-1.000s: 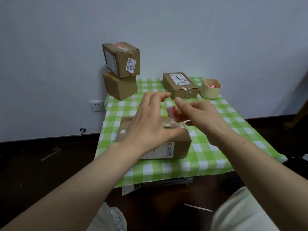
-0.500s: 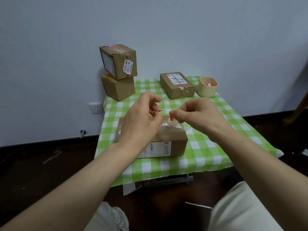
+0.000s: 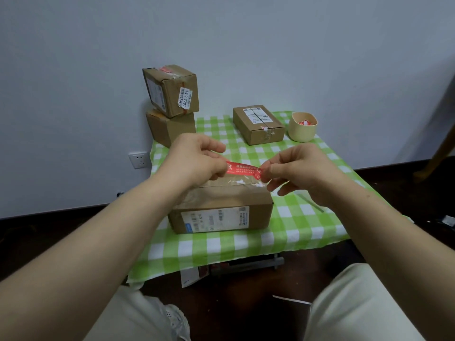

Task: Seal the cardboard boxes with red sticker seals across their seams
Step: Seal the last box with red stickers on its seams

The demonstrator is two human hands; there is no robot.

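The near box [image 3: 221, 207] sits at the worktop's [image 3: 307, 225] front edge, and just above its top both hands, left [image 3: 197, 161] and right [image 3: 295, 171], pinch a red seal [image 3: 243, 168] taut by its ends. It looks thin, limp and sticky, so the ends seem the right hold; farther back sit three more boxes [image 3: 258, 124] and a cup [image 3: 302, 126]

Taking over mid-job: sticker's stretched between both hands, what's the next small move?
Probably lower the red sticker onto the near box across its taped top seam. The left hand and right hand hold it taut just above, not yet touching.
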